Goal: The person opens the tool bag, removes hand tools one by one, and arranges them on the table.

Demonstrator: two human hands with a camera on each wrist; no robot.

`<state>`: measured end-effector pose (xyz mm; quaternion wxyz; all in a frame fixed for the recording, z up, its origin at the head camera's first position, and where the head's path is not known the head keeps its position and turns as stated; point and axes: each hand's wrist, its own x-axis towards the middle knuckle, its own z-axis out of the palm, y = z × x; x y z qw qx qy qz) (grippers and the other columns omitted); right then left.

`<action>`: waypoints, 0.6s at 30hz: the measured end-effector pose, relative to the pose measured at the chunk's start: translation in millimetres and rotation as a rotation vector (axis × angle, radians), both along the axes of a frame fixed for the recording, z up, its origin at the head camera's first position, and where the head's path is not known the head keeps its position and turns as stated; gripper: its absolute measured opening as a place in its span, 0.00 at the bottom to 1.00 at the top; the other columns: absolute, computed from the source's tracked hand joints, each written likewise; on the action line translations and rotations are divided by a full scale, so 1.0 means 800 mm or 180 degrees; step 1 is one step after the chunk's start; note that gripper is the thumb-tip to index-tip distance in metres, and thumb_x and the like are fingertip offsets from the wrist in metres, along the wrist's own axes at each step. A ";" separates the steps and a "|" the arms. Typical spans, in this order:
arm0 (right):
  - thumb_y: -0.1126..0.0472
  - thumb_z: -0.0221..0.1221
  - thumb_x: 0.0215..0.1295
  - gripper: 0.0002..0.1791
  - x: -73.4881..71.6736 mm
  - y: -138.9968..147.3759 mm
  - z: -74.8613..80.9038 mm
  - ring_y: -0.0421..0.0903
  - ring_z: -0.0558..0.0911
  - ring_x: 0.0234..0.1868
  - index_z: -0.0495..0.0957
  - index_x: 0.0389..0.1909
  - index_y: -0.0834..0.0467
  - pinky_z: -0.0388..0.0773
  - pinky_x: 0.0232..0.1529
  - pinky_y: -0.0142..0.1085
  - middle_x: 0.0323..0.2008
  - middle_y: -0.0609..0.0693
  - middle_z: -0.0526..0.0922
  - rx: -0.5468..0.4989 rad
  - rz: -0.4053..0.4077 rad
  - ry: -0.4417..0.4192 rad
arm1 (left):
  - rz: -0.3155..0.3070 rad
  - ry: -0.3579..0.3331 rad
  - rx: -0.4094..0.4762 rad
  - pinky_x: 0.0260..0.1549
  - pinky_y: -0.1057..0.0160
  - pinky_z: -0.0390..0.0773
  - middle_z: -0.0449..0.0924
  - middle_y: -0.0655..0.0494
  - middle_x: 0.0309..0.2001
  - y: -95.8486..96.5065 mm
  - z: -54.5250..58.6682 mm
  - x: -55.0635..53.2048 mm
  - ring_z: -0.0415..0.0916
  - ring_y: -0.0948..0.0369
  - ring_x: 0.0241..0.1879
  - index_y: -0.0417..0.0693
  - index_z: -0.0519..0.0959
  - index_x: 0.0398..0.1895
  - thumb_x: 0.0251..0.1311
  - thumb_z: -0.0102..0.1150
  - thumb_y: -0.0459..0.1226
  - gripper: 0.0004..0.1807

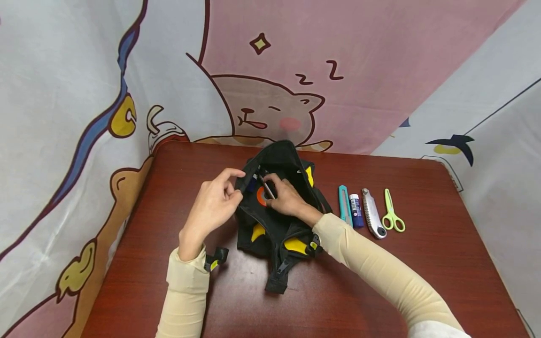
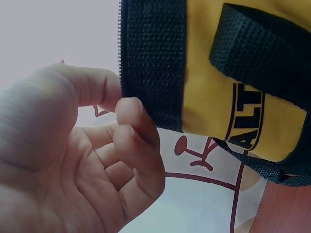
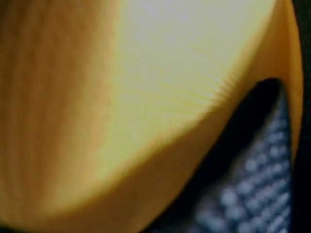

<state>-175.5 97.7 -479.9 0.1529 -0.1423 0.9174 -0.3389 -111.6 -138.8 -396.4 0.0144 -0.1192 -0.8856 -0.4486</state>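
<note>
Left hand [image 1: 213, 204] pinched the zippered rim of the black-and-yellow bag [image 1: 270, 227], gap closed on fabric. Right hand [image 1: 288, 196] was inside, fingers bent around a slim dark object [image 1: 268, 188] (couldn't identify). Bag sat open on the table [image 1: 422, 281]. Yellow panel [image 2: 206, 77] read "ALT", black caps; glue stick [image 1: 357, 211] label illegible.

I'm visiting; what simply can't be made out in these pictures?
Head view: the slim item's exact kind; the right hand partly covers it.
Head view: the glue stick's small print, too tiny.
Left wrist view: the rest of the bag, cut off by frame edges.
Right wrist view: that hand, blocked by a blurred yellow surface.
</note>
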 end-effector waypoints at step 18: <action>0.52 0.65 0.81 0.37 -0.003 0.005 -0.002 0.61 0.85 0.57 0.64 0.84 0.55 0.80 0.58 0.54 0.67 0.65 0.80 -0.0167 -0.0375 -0.0202 | 0.0005 0.0010 -0.0018 0.26 0.57 0.70 0.76 0.58 0.25 0.000 -0.001 0.000 0.69 0.58 0.20 0.49 0.82 0.67 0.69 0.60 0.32 0.24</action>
